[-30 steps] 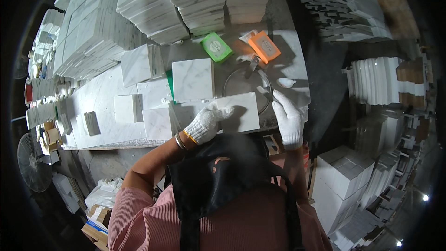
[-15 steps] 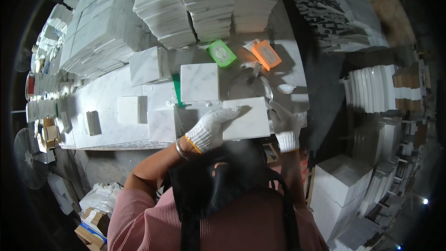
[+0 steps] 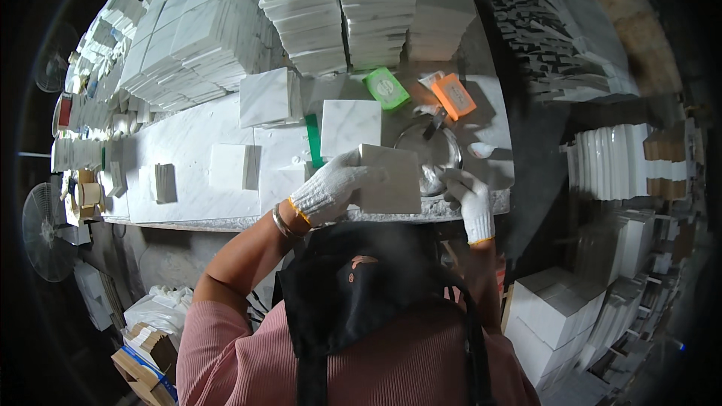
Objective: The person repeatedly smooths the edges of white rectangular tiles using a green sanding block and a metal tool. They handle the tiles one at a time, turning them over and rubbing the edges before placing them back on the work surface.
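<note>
My left hand (image 3: 336, 186), in a white knitted glove, grips a square white marble-look tile (image 3: 391, 182) by its left edge, thumb across its face. My right hand (image 3: 472, 204), gloved alike, is at the near right rim of a round shallow dish (image 3: 453, 144), its fingers bent together. White stuff (image 3: 430, 180) lies beside the fingertips; whether they pinch anything is too small to make out. A dark-handled tool (image 3: 434, 125) rests across the dish's far rim. Just beyond the held tile, another square tile (image 3: 351, 126) lies on the table.
A green box (image 3: 386, 89) and an orange box (image 3: 453, 98) lie behind the dish, a white scoop-like piece (image 3: 481, 150) to its right. Tall tile stacks (image 3: 304, 15) line the table's back. Small tile piles (image 3: 229, 167) stand to the left. White cartons (image 3: 556, 301) are at lower right.
My right hand has left the tile's right edge and reached the dish. The held tile has shifted relative to the table, uncovering more of the dish. The whole view has shifted slightly.
</note>
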Motion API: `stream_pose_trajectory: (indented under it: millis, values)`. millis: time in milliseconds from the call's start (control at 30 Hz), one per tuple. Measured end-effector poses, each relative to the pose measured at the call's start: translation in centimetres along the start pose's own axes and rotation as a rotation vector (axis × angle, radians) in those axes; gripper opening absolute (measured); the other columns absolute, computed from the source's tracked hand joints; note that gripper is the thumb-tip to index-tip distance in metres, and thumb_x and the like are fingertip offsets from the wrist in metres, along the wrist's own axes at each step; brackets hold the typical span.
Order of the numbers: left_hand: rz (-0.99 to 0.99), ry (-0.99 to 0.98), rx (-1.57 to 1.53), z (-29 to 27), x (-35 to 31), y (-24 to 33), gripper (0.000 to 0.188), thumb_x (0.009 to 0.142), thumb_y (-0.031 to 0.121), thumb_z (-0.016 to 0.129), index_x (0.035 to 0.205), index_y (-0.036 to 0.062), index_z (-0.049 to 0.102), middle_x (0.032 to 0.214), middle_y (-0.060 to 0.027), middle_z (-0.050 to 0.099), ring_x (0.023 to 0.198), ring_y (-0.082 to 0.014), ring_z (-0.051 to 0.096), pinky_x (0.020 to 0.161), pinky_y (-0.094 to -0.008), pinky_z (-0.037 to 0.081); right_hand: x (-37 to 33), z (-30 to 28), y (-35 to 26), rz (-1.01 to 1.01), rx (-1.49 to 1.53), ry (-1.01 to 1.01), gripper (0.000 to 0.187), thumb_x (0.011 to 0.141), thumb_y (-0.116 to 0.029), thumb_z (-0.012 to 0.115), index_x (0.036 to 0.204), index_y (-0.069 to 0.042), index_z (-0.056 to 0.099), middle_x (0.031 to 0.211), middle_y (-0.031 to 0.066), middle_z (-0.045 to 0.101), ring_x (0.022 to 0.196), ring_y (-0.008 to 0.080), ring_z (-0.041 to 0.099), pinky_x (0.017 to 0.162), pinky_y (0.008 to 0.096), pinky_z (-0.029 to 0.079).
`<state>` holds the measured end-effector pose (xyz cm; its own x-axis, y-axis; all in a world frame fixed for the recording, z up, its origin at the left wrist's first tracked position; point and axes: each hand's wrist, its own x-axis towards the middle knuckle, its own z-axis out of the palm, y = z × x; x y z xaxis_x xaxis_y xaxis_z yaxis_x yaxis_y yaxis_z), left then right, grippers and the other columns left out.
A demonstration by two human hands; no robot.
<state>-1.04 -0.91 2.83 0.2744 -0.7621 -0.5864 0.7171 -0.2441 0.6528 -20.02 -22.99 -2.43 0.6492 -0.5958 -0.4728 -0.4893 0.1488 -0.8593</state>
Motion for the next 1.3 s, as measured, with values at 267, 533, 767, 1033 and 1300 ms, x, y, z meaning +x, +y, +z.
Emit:
stream_pose_trajectory:
  millis: [267,533,767,1033,1300]
  values:
    - [0.006,-0.139,0.22,0.3,1.8,2.1,0.046,0.092,0.018,0.064,0.133,0.0021,0.055,0.11,-0.0052,0.067,0.091,-0.011,0.065,0.075,-0.0255,0.055,-3.9,1.2,-5.7,-0.213,-0.052,0.02,0.028,0.091,-0.003,0.061,0.118,-0.001,0.069,0.104,0.0076,0.072,0.085,0.0133,0.068,0.074,0.0249,0.052]
    - [0.262,0.02,0.863,0.7,4.7,3.6,0.043,0.091,0.019,0.066,0.129,0.0015,0.058,0.105,-0.0043,0.068,0.088,-0.0123,0.066,0.073,-0.0286,0.054,-0.5,-0.1,-2.1,-0.609,-0.663,0.337,0.037,0.087,-0.01,0.065,0.123,-0.013,0.068,0.107,0.0135,0.072,0.092,0.0297,0.071,0.079,0.0366,0.057]
    - [0.491,0.014,1.22,-0.1,2.5,9.0,0.057,0.086,0.021,0.068,0.137,0.0027,0.052,0.098,-0.0174,0.069,0.086,-0.0208,0.066,0.078,-0.0332,0.052,0.3,-0.8,1.5,-0.44,-0.808,0.242,0.027,0.091,-0.02,0.064,0.116,-0.012,0.068,0.107,0.0123,0.072,0.094,0.0336,0.069,0.081,0.0405,0.055]
    - [0.543,0.0,1.353,-5.6,4.2,9.4,0.048,0.087,0.017,0.068,0.134,0.0112,0.06,0.112,-0.0152,0.07,0.097,-0.0241,0.067,0.086,-0.0347,0.054,0.2,-1.1,-1.3,-0.429,-0.359,0.062,0.014,0.095,-0.012,0.062,0.104,-0.002,0.063,0.094,0.0057,0.067,0.085,0.0136,0.064,0.073,0.0282,0.049]
    - [0.734,0.33,1.386,-6.6,3.3,5.5,0.087,0.071,0.036,0.084,0.146,0.0134,0.046,0.148,-0.0149,0.046,0.135,-0.0325,0.045,0.109,-0.0433,0.041,2.6,4.1,-6.6,-0.347,-0.085,-0.155,0.022,0.094,-0.01,0.061,0.115,-0.003,0.067,0.089,0.0035,0.069,0.069,0.0041,0.06,0.06,0.0188,0.045]
